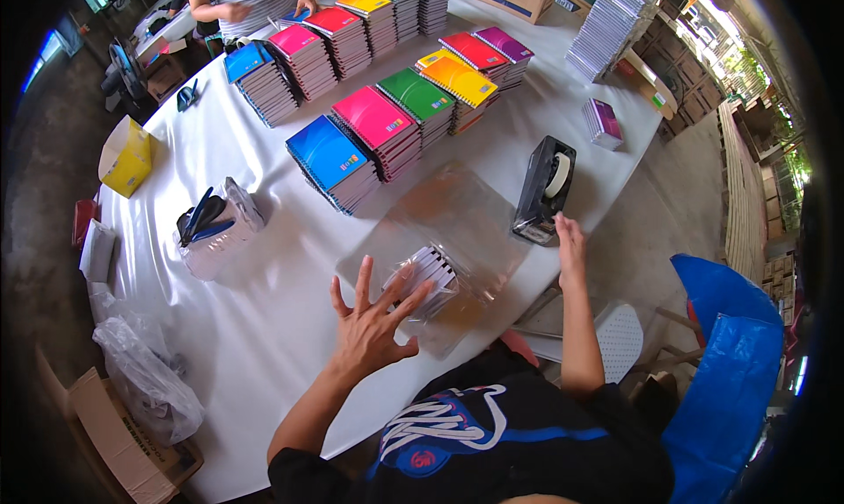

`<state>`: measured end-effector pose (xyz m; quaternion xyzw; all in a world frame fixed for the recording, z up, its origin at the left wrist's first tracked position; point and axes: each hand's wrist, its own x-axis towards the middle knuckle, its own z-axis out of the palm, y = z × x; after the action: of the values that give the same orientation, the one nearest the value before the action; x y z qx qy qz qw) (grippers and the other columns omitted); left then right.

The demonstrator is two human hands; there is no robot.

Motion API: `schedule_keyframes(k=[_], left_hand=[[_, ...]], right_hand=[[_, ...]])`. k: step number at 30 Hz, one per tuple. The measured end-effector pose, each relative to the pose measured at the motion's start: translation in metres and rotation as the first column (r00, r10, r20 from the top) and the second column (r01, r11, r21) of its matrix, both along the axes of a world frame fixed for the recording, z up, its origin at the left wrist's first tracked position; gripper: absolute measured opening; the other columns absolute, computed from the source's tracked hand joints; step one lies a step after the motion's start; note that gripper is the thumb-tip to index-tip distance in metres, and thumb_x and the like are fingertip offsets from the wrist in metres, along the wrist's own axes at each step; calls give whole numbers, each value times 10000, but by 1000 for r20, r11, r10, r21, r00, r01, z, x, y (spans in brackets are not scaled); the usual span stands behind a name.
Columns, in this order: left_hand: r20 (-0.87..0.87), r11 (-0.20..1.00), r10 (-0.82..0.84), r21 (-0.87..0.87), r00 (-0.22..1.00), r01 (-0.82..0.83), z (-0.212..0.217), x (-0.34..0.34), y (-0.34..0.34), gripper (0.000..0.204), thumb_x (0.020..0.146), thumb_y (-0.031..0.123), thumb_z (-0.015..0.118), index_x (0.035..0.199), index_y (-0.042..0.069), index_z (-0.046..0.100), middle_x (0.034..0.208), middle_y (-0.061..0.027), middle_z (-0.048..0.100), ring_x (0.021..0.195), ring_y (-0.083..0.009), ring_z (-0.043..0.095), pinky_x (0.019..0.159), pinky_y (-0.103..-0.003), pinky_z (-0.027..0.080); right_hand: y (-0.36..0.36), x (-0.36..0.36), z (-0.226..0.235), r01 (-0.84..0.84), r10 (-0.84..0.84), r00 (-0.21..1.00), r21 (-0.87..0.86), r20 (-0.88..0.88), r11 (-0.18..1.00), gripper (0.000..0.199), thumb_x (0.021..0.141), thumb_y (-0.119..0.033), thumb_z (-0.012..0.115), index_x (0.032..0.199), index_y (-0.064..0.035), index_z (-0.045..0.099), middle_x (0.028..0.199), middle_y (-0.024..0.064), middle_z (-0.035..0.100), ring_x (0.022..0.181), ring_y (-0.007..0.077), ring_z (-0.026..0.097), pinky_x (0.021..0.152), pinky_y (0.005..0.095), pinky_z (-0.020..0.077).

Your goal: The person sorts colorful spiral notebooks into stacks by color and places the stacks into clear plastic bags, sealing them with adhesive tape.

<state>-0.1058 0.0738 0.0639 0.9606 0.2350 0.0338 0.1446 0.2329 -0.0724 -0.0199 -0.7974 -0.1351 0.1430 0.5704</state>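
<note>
The small pack [437, 266] lies on a clear sheet [488, 214] on the white desk [303, 240], close to the person's own edge of it. I can see white pages with dark bits along one side, and shiny plastic around them.

The left grip [372, 321] (a bare hand) is open, with its fingers spread wide. Its fingertips are over the pack, but I cannot tell if they press on it or just hang above. The right grip [570, 247] is up by the near end of the black tape holder [533, 192]. Its fingers look quite straight, and I cannot tell if they pinch any tape.

My guess is that this step is wrapping the pack, and the right grip is there to get tape. The next move likely calls for pulling off a short bit, while the left grip holds the plastic flat so it can't pop up. Then the tape should go across the fold.

Past the sheet stand piles of bright books [332, 157] (blue, pink, green and more), and a purple pack [603, 122] sits beyond the tape holder.
</note>
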Motion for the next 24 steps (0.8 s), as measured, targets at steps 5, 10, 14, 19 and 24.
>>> schedule_keyframes(k=[5,10,14,19,24], left_hand=[[-54,999,-45,-22,998,43,3,-1,5,862,550,374,743,1326,497,390,1505,46,237,1387,-425,-12,997,-688,-78],[-70,998,-29,-55,997,25,3,-3,3,884,542,343,762,1326,500,386,1511,33,218,1387,-430,-35,994,-702,-58],[-58,996,-23,-90,998,18,7,-1,5,925,528,309,787,1328,513,369,1520,10,188,1385,-436,-39,994,-710,-38],[-72,995,-37,-96,997,30,7,0,3,960,512,302,803,1331,522,353,1523,-4,171,1381,-446,-41,992,-721,-16],[-56,998,-41,-40,998,39,5,-4,5,991,505,290,799,1347,517,328,1516,-3,185,1398,-395,-14,1003,-710,20]], right_hand=[[21,6,23,83,0,814,117,-580,990,403,752,-417,718,1049,-152,653,1185,42,564,1183,231,415,994,586,163],[13,-1,11,221,14,797,313,-604,924,415,738,-415,730,1081,-195,647,1259,-8,519,1270,220,312,988,646,39],[-8,-23,-1,189,-166,973,-145,161,971,336,734,-320,750,1013,-150,673,1282,16,510,1285,220,310,986,555,196],[-6,-34,18,-119,200,869,-201,452,972,191,817,-147,672,942,-3,674,1024,87,629,964,172,553,759,345,458],[77,-87,134,-816,814,578,-2,-56,578,381,809,4,618,1186,-24,569,748,56,661,631,86,591,576,258,479]])
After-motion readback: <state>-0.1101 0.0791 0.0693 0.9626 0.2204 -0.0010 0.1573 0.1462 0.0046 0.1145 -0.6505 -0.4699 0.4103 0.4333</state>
